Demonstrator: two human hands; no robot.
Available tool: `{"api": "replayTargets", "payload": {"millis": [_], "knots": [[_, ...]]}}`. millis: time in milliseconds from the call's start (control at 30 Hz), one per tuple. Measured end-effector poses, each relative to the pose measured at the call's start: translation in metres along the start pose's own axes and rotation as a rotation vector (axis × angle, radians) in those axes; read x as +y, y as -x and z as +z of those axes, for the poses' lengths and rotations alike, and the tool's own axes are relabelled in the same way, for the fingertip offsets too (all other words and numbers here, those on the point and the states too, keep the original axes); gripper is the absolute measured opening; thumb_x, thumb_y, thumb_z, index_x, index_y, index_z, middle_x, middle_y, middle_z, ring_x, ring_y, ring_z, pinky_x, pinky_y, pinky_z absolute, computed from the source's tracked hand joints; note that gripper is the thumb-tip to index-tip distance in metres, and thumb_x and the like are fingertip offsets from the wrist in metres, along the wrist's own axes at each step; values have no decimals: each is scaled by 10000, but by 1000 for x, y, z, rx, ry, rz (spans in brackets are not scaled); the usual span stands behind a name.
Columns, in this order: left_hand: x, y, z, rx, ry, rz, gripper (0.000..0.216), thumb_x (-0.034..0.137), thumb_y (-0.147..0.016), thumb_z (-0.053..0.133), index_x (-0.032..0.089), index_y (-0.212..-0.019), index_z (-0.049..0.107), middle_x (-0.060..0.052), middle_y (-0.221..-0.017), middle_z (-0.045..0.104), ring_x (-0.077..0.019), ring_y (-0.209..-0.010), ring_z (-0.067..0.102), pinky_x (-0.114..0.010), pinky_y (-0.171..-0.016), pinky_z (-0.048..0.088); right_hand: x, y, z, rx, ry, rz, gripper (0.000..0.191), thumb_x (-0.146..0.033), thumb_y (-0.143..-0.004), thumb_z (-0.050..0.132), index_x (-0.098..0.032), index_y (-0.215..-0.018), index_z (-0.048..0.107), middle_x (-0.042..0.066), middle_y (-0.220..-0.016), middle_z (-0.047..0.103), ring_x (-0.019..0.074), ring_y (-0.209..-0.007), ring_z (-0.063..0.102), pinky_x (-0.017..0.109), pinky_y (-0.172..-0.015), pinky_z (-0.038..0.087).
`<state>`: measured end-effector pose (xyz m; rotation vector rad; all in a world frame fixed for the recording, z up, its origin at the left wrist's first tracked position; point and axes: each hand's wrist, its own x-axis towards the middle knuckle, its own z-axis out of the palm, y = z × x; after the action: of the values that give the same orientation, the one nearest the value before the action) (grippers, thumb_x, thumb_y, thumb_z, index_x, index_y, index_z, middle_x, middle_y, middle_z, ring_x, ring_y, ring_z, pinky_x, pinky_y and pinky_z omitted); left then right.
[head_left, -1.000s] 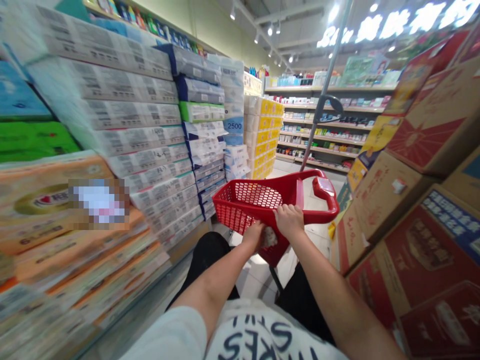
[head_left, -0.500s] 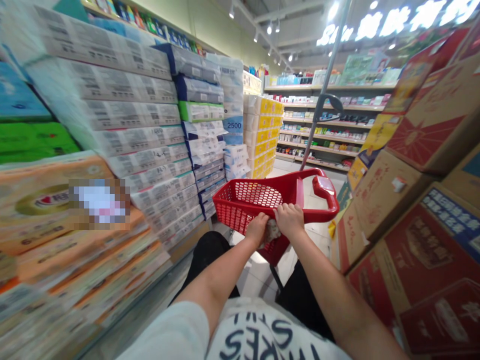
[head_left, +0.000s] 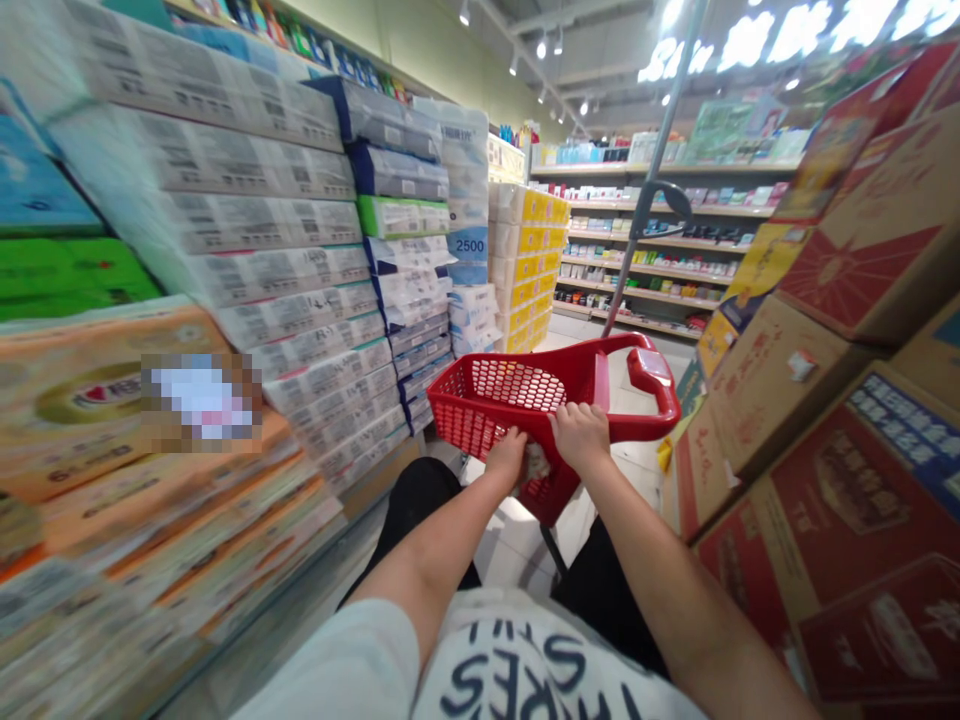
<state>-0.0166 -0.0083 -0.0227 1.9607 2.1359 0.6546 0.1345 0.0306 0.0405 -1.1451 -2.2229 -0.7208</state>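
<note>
A red plastic shopping basket [head_left: 517,392] with a mesh wall and a thick red handle [head_left: 651,385] stands in the aisle in front of me. My right hand [head_left: 581,437] is curled over its near rim. My left hand [head_left: 507,459] is closed against the basket's near wall, pressing a small whitish cloth or wipe [head_left: 536,462] that shows between the two hands. The inside of the basket looks bare where I can see it.
Stacked packs of tissue and paper rolls [head_left: 285,270] line the left side. Red and brown cardboard cartons [head_left: 847,330] are piled on the right. Shelves of goods [head_left: 660,250] cross the far end. A grey pole [head_left: 652,190] leans behind the basket.
My left hand has slid up the basket's near wall with the whitish cloth. The right hand stays on the rim.
</note>
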Motion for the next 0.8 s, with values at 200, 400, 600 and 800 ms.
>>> {"api": "replayTargets", "payload": {"millis": [200, 400, 600, 800], "knots": [[-5, 4, 2, 52, 23, 22, 308, 143, -890, 398, 234, -1134, 564, -42, -1197, 539, -170, -1039, 540, -256, -890, 406, -1, 0, 0, 9, 4, 3, 313, -318, -942, 403, -166, -766, 613, 79, -746, 618, 204, -734, 479, 357, -740, 221], [-8, 6, 5, -36, -6, -38, 316, 138, -879, 404, 236, -1126, 575, -57, -1222, 545, -190, -997, 571, -272, -844, 418, -1, -1, -1, -3, 11, 5, 316, -321, -939, 407, -164, -766, 620, 86, -752, 622, 206, -733, 476, 355, -738, 218], [-4, 5, 4, 30, -2, 34, 288, 169, -872, 429, 231, -1110, 579, -55, -1166, 567, -195, -989, 584, -273, -821, 426, -1, -1, 0, -1, 9, 7, 315, -319, -942, 405, -167, -760, 612, 80, -750, 620, 205, -732, 480, 360, -737, 221], [-10, 5, 6, -90, 16, -67, 355, 163, -823, 511, 255, -1156, 590, -58, -1238, 572, -209, -992, 594, -280, -823, 427, -1, -1, 0, -17, 9, 14, 321, -328, -942, 399, -164, -768, 614, 85, -751, 614, 205, -741, 477, 357, -741, 222]]}}
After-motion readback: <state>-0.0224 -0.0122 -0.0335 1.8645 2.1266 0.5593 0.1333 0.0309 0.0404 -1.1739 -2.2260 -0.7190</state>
